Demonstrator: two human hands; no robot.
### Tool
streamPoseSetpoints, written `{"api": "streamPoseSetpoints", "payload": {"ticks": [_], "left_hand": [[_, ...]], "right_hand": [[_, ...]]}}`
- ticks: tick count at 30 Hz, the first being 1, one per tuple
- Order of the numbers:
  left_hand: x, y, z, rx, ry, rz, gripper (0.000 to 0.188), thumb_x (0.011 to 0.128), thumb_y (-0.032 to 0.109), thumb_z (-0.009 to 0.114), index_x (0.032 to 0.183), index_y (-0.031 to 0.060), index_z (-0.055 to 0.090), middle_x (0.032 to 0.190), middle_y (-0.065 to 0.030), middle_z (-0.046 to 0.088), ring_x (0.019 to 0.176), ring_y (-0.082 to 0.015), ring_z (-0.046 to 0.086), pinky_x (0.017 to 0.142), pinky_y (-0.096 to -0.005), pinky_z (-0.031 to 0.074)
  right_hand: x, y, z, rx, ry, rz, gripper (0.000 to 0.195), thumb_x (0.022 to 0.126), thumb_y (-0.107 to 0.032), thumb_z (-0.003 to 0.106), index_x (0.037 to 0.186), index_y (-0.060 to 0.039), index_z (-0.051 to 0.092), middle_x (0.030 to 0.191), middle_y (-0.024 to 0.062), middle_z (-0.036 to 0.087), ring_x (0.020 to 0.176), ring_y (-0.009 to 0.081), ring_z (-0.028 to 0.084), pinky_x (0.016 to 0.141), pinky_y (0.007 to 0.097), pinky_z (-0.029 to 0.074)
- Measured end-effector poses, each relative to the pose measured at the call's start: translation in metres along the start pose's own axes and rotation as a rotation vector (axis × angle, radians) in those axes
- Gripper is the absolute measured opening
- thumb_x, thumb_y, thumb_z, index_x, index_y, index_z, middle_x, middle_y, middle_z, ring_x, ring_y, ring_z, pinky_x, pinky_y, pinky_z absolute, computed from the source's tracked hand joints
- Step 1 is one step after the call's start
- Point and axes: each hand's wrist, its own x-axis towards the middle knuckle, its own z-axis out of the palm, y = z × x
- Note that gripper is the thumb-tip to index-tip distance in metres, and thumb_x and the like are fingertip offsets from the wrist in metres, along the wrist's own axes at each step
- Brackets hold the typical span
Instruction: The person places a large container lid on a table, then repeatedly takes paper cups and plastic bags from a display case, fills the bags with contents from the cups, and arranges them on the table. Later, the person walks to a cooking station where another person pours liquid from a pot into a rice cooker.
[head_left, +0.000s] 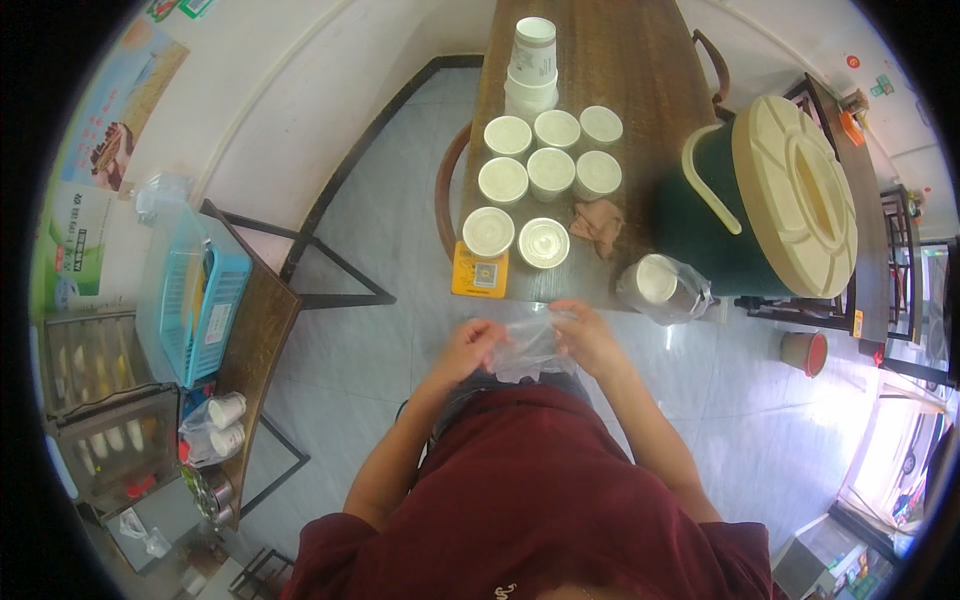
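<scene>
Between my hands a thin clear plastic bag (531, 343) is stretched out, just off the table's near edge. My left hand (472, 348) pinches its left side, and my right hand (589, 339) grips the right side. I cannot see into the bag. Beyond it, several lidded paper cups (551, 171) stand in rows on the wooden table (645, 60). The nearest two are a cup (488, 232) on the left and a shinier-topped cup (544, 243) beside it. To the right, a white cup (655, 279) sits in another clear plastic bag (694, 289).
A stack of paper cups (534, 64) rises behind the lidded ones. On the table lie a crumpled brown cloth (598, 225) and a yellow card (466, 279) with a printed code. A large green barrel (716, 217) with a cream lid (795, 195) stands right; a blue basket (216, 307) sits left.
</scene>
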Motion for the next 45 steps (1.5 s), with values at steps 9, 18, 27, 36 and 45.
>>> {"api": "streamPoseSetpoints", "payload": {"ticks": [9, 18, 27, 36, 45], "left_hand": [[0.013, -0.018, 0.014, -0.36, 0.104, -0.006, 0.021, 0.093, 0.026, 0.055, 0.09, 0.0064, 0.063, 0.059, 0.0067, 0.043, 0.049, -0.0038, 0.036, 0.047, -0.0208, 0.034], [0.027, -0.022, 0.002, -0.347, 0.285, 0.0, 0.024, 0.094, 0.032, 0.052, 0.1, 0.0117, 0.065, 0.064, 0.008, 0.042, 0.049, -0.0026, 0.034, 0.044, -0.0184, 0.031], [0.027, -0.01, 0.004, -0.313, 0.264, 0.017, 0.024, 0.095, 0.032, 0.051, 0.104, 0.013, 0.062, 0.061, 0.0089, 0.036, 0.047, -0.0021, 0.032, 0.043, -0.0184, 0.03], [0.124, -0.028, 0.029, -0.589, 0.039, 0.019, 0.025, 0.094, 0.029, 0.051, 0.11, 0.013, 0.061, 0.072, 0.0051, 0.051, 0.06, -0.0069, 0.049, 0.054, -0.0204, 0.041], [0.192, -0.05, 0.056, -0.59, 0.049, -0.01, 0.025, 0.092, 0.028, 0.05, 0.102, 0.0082, 0.061, 0.095, -0.0047, 0.064, 0.082, -0.0195, 0.062, 0.075, -0.0353, 0.05]], "right_hand": [[0.002, 0.017, -0.005, -0.425, 0.236, -0.074, 0.017, 0.085, -0.018, 0.065, 0.091, -0.0026, 0.063, 0.071, -0.0022, 0.056, 0.067, 0.0071, 0.051, 0.061, 0.0217, 0.043], [0.041, -0.066, 0.025, -1.304, 0.307, -0.855, 0.074, 0.065, -0.022, 0.079, 0.128, -0.0071, 0.044, 0.121, 0.0181, 0.049, 0.111, 0.0326, 0.049, 0.089, 0.0403, 0.045], [0.078, -0.066, 0.041, -1.515, 0.322, -0.527, 0.08, 0.061, -0.015, 0.076, 0.133, -0.0115, 0.04, 0.131, 0.0222, 0.038, 0.122, 0.0386, 0.038, 0.097, 0.0421, 0.04], [-0.02, -0.121, 0.029, -1.271, 0.392, -0.802, 0.077, 0.062, -0.018, 0.074, 0.131, -0.016, 0.042, 0.11, 0.0209, 0.044, 0.107, 0.0373, 0.048, 0.087, 0.0423, 0.044], [0.048, -0.046, -0.006, -1.407, 0.646, -0.706, 0.085, 0.061, -0.023, 0.078, 0.136, -0.0147, 0.038, 0.114, 0.0207, 0.042, 0.105, 0.0408, 0.048, 0.082, 0.0452, 0.046]]}}
